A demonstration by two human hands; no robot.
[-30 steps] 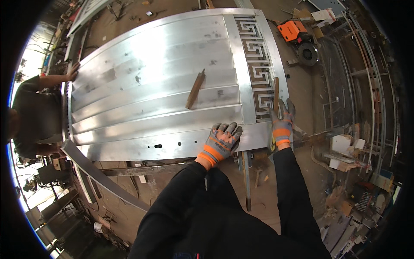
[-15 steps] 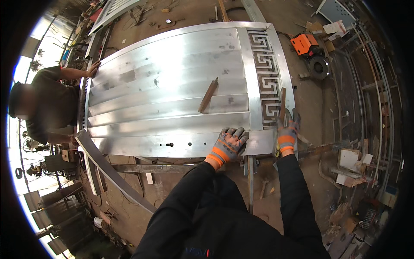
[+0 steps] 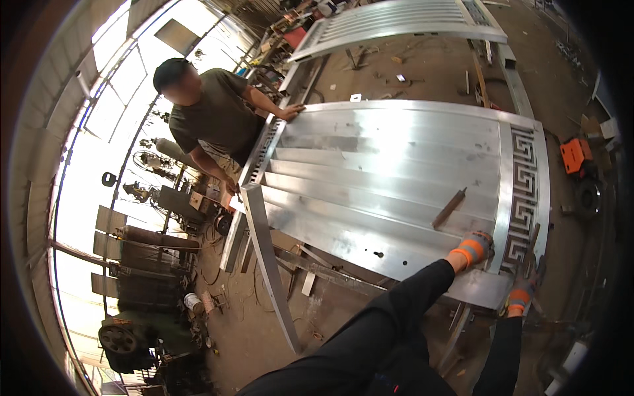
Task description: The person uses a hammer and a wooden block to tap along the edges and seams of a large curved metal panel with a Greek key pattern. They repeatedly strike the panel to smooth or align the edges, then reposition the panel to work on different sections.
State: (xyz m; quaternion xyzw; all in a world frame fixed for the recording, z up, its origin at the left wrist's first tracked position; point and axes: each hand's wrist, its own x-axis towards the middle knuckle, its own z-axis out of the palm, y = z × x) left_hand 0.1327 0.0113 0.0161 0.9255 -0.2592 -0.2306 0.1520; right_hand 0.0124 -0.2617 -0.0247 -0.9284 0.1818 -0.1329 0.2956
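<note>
On the metal panel (image 3: 389, 168) the left hand (image 3: 477, 249) is laid, the right hand (image 3: 526, 284) at its corner edge, floor (image 3: 563, 241) showing beyond; neither grip can be judged

Wide head view over the silver panel (image 3: 389, 178)

The head camera looks down from above the near side of the silver panel and faces across it, aimed toward its left end. It sits close enough for the wearer's left hand (image 3: 475, 249) and right hand (image 3: 524, 285) to show by the panel's near right corner, yet the fisheye reaches another metal frame (image 3: 396, 21) beyond its far edge.
</note>
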